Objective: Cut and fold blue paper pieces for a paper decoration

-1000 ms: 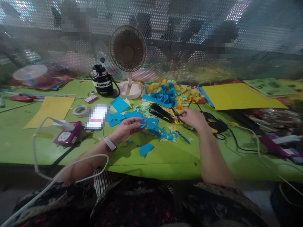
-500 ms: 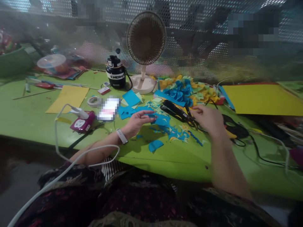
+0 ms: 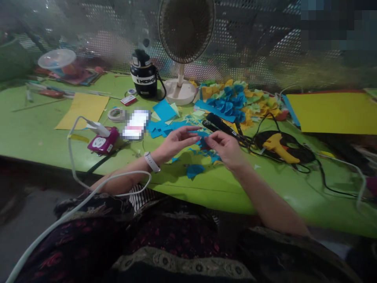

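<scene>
My left hand (image 3: 178, 142), with a white band on the wrist, has its thumb and fingers closed on the left edge of a small blue paper piece (image 3: 202, 140). On the other side of that piece, my right hand (image 3: 225, 147) pinches it between thumb and forefinger. Beneath both hands lie blue and pale green paper scraps. A half-round blue paper cutout (image 3: 195, 171) rests nearer the table edge. Just beyond my right hand is a black hair straightener (image 3: 219, 125) with its cord.
Blue, yellow and green paper petals (image 3: 235, 102) are heaped behind, beside a fan (image 3: 181, 88). A yellow glue gun (image 3: 279, 148) lies right among cords. Leftward are a phone (image 3: 136, 125), a tape roll (image 3: 116, 114), a purple power adapter (image 3: 103, 142) and a black bottle (image 3: 144, 78).
My right hand has come left from beside the straightener to the blue paper at my left hand. The view has tipped down slightly, and the glue gun now shows.
</scene>
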Demonstrator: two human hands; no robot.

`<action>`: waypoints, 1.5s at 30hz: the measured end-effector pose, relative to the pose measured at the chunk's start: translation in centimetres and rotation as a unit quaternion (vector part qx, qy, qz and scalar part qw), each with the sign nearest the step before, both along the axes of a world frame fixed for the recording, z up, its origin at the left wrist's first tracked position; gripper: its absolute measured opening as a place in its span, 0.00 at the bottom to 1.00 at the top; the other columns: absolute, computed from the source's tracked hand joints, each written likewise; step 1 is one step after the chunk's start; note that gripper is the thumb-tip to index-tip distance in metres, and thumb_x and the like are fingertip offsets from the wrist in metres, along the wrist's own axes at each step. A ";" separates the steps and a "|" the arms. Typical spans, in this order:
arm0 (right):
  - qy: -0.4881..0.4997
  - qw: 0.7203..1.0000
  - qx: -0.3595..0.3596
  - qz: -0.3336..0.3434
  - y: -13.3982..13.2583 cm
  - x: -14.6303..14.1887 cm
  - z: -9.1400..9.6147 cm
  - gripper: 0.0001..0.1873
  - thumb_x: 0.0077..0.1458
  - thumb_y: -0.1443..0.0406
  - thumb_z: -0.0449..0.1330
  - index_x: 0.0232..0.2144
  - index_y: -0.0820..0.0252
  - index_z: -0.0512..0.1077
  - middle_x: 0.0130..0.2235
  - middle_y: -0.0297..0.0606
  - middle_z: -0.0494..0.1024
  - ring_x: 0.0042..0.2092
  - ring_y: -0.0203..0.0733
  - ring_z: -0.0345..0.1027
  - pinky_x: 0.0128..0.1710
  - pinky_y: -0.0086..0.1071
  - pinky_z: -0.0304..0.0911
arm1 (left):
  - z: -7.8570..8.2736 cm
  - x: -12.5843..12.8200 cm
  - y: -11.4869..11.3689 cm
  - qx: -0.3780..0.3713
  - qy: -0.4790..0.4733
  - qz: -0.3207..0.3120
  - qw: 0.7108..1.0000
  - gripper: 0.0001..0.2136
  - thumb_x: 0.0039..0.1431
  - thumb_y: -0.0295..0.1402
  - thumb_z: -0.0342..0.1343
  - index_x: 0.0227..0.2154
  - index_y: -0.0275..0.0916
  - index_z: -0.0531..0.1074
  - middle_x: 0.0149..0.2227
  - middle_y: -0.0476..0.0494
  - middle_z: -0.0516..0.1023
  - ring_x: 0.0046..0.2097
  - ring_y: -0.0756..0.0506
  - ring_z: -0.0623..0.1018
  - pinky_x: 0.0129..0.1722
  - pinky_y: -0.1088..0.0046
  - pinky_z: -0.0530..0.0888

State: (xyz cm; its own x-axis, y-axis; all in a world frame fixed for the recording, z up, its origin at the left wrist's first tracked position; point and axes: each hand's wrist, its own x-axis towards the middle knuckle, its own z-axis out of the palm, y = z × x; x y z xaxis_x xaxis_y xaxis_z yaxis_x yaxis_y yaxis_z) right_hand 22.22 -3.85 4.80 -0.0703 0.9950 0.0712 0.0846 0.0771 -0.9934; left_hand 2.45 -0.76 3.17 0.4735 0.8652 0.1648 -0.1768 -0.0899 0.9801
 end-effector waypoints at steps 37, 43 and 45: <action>-0.197 0.980 0.022 0.005 -0.5 1.5 1.3 0.19 0.49 0.49 0.65 0.25 0.58 0.71 0.24 0.34 0.72 0.27 0.37 0.64 0.28 0.32 0.59 | 0.1 -0.4 -0.6 0.120 0.168 0.085 0.975 0.27 0.45 0.38 0.70 0.49 0.38 0.72 0.47 0.36 0.78 0.46 0.42 0.77 0.40 0.70 0.71; -0.141 0.990 0.004 0.012 -0.8 0.6 1.0 0.21 0.45 0.47 0.68 0.23 0.57 0.71 0.24 0.34 0.74 0.26 0.37 0.66 0.28 0.33 0.62 | -1.3 0.2 0.1 -0.148 -0.003 -0.060 0.987 0.18 0.52 0.36 0.67 0.45 0.35 0.74 0.42 0.37 0.81 0.44 0.43 0.81 0.47 0.61 0.76; -0.148 0.989 0.000 0.013 -0.8 0.7 1.0 0.21 0.45 0.47 0.68 0.22 0.57 0.70 0.23 0.33 0.73 0.25 0.37 0.64 0.26 0.32 0.61 | -1.1 0.2 0.2 -0.199 -0.052 -0.074 0.976 0.15 0.53 0.34 0.65 0.43 0.35 0.76 0.42 0.38 0.81 0.44 0.42 0.82 0.48 0.60 0.77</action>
